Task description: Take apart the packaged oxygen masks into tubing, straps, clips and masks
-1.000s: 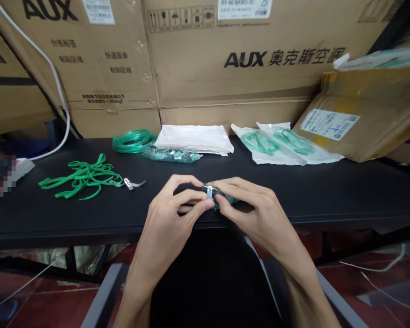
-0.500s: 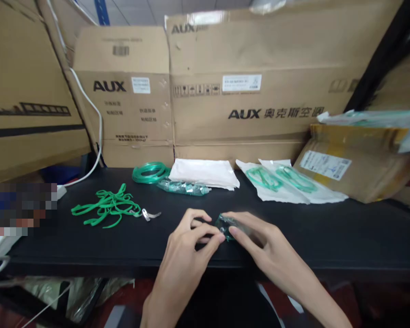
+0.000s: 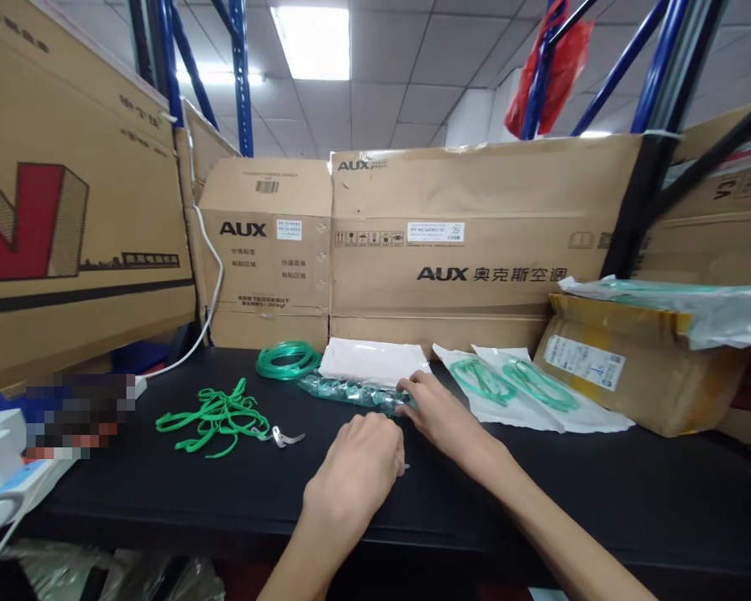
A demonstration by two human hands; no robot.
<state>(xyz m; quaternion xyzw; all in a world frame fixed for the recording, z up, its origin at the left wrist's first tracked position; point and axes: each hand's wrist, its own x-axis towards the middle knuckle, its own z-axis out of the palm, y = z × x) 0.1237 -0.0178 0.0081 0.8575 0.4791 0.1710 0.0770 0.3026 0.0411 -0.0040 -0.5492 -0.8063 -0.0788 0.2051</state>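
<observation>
My right hand (image 3: 441,417) reaches forward to the right end of a row of clear green plastic masks (image 3: 350,392). Its fingers are closed on a mask (image 3: 404,402) there, which they partly cover. Nearer to me, my left hand (image 3: 360,467) is a loose fist over the black table. A small pale tip shows beside its fingers; what it belongs to is hidden. To the left lie a tangle of green elastic straps (image 3: 222,417) and small metal strips (image 3: 284,436). A coil of green tubing (image 3: 288,359) rests behind them.
White sheets (image 3: 375,361) lie behind the masks. Right of them are two white packs with green tubing (image 3: 485,380) and a carton (image 3: 638,367) with packs on top. Large AUX cartons (image 3: 444,242) stand along the back. A power strip (image 3: 56,467) is at the left edge.
The camera view has tilted up. My right hand has moved forward from the left hand, carrying the mask to the row's end. My left hand has closed into a fist.
</observation>
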